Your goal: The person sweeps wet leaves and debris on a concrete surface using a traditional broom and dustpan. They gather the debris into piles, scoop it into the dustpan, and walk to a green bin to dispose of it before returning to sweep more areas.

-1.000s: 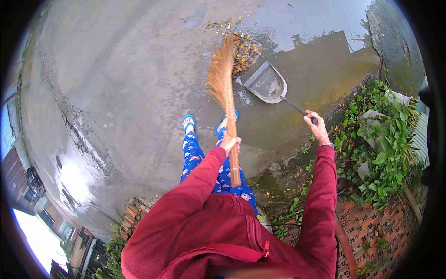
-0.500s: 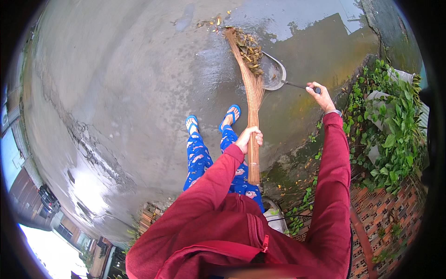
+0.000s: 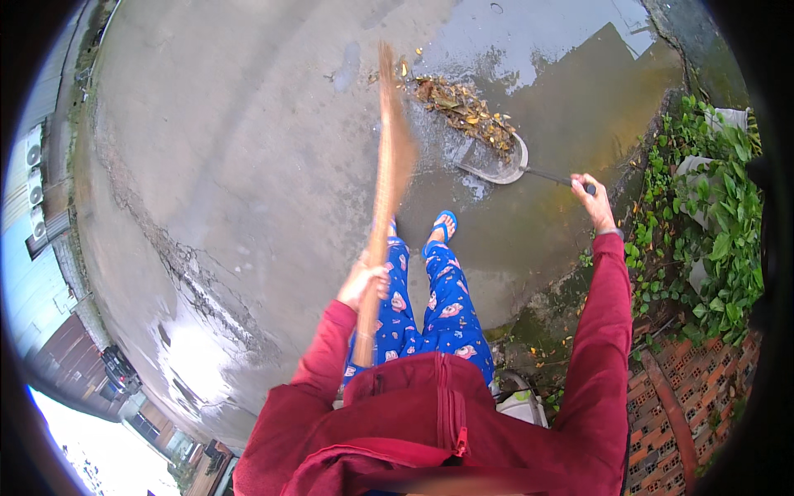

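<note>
My left hand (image 3: 364, 281) is wrapped round the handle of a straw broom (image 3: 387, 165), which is blurred by motion and points away from me, left of the leaves. At the right, my right hand (image 3: 592, 198) grips the dark end of a long-handled dustpan (image 3: 504, 172). The pan rests on the wet ground, its open side toward the far left. A heap of wet fallen leaves (image 3: 466, 112) stretches from beyond the pan to its mouth, and some leaves lie at or over its edge. The broom is apart from the heap.
Wet concrete ground (image 3: 248, 165) spreads around, with a puddle (image 3: 571, 91) at the far right and cracks at the left. Leafy green plants (image 3: 719, 240) grow along the right, above stacked hollow bricks (image 3: 703, 388). My feet in blue flip-flops (image 3: 444, 225) stand short of the pan.
The broom has swung left, away from the leaves and pan, with my left hand. The dustpan has turned and shifted slightly right and nearer; the leaf heap now shows uncovered.
</note>
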`<state>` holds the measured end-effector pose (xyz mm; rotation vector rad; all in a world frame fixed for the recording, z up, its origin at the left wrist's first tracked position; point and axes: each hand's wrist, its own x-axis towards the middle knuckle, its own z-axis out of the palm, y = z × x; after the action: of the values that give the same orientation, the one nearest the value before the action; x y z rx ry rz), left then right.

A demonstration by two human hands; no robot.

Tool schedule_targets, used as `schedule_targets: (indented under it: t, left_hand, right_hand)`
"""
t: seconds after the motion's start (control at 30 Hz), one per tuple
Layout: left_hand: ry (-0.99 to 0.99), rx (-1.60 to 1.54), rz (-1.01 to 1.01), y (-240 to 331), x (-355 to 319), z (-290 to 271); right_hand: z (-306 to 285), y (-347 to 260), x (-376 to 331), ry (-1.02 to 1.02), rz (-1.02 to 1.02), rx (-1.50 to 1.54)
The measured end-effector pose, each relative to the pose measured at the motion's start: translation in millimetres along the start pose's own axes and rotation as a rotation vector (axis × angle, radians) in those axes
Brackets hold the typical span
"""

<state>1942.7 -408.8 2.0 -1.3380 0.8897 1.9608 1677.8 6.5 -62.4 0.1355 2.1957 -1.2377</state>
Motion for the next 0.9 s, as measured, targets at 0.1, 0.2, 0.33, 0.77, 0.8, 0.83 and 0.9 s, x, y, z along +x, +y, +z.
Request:
schedule_targets:
  t: [0.1, 0.2, 0.33, 0.77, 0.8, 0.83, 0.9]
  left_hand:
    - [0.222, 0.359, 0.287, 62.3, 34.4, -43.3]
    - [0.497, 0.618, 0.392, 136.2, 91.3, -74.4]
    - [0.473, 0.562, 0.333, 219.9, 168.3, -92.4]
    - [0.18, 1.471, 0.199, 65.0, 198.4, 28.1]
    - [0.144, 1.515, 0.238, 55.8, 194.5, 35.3]
    - [0.072, 1.538, 0.26, 47.8, 192.3, 41.7]
    - [-0.031, 1.559, 0.144, 30.0, 190.1, 52.1]
  right_hand:
    - [1.1, 2.3, -11.9, 0.031, 0.067, 0.134]
    - [0.7, -0.3, -27.1, 0.083, 0.069, 0.329]
    - [6.2, -3.6, -42.9, 0.164, 0.124, 0.424]
    - [57.0, -1.6, -47.3, 0.224, 0.218, 0.326]
    - [57.0, -2.5, -44.4, 0.217, 0.219, 0.304]
    - [56.7, -3.3, -41.6, 0.209, 0.22, 0.282]
    - [56.5, -3.9, -35.4, 0.208, 0.217, 0.301]
